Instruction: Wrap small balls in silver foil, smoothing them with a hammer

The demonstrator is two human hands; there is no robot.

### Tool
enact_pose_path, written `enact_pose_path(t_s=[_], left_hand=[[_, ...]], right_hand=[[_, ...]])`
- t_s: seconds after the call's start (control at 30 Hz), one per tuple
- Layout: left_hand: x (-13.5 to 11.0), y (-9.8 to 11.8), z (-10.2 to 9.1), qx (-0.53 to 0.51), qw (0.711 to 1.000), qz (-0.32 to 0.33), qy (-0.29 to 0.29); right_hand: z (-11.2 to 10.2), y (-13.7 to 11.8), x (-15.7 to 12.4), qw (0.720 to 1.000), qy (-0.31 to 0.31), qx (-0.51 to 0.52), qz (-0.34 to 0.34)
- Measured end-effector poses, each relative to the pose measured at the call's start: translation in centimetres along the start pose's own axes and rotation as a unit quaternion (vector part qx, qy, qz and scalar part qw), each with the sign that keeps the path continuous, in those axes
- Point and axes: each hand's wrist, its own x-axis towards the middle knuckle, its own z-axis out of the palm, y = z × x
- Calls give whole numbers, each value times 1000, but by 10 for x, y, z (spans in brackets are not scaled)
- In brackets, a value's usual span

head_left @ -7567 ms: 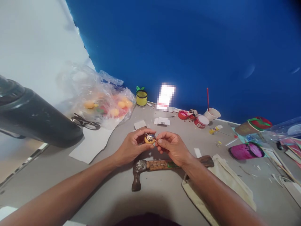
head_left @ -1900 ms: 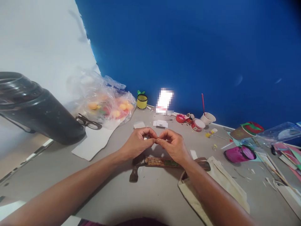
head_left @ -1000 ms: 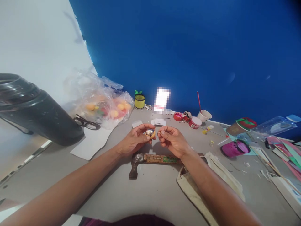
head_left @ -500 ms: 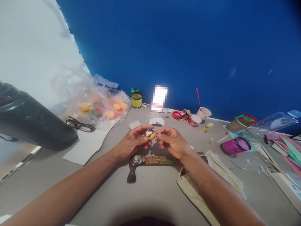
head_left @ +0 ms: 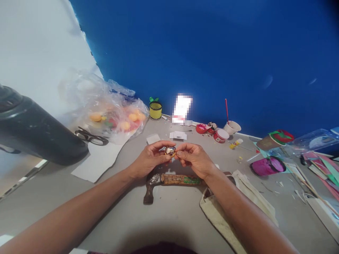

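A small shiny gold ball (head_left: 170,151) is held up over the table between my two hands. My left hand (head_left: 147,159) is closed round its left side, with the thumb below and the forefinger across the top. At the ball's right edge, the thumb and fingertips of my right hand (head_left: 196,159) pinch together on a small part that they mostly hide. Just below my hands a claw hammer (head_left: 174,180) lies across the table, its worn wooden handle partly under my right forearm. A cream cloth (head_left: 219,215) lies under that forearm.
On the left are a dark cylinder (head_left: 39,127), black scissors (head_left: 91,135) on white paper, and a plastic bag (head_left: 116,116). A yellow pot (head_left: 155,110) stands behind. Rightward are a white cup (head_left: 232,127), a glue stick (head_left: 236,143), a magenta pot (head_left: 267,165) and paper scraps.
The ball has turned a little in my fingers, so more of its silvery reflecting side faces up. Both hands keep their grip, and the whole view has shifted slightly.
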Motion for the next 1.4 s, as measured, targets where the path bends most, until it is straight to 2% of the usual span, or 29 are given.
enact_pose_path(t_s=[0.67, 0.87, 1.27, 1.4], left_hand=[[-2, 3, 3, 22, 999, 12, 19], [-3, 7, 6, 58, 997, 24, 40], [-3, 4, 8, 131, 985, 77, 76], [-3, 4, 10, 150, 982, 75, 87]], right_hand=[[6, -3, -3, 999, 6, 16, -28], [9, -2, -3, 998, 13, -6, -63], [7, 1, 1, 998, 1, -5, -58], [8, 0, 1, 998, 1, -12, -60]])
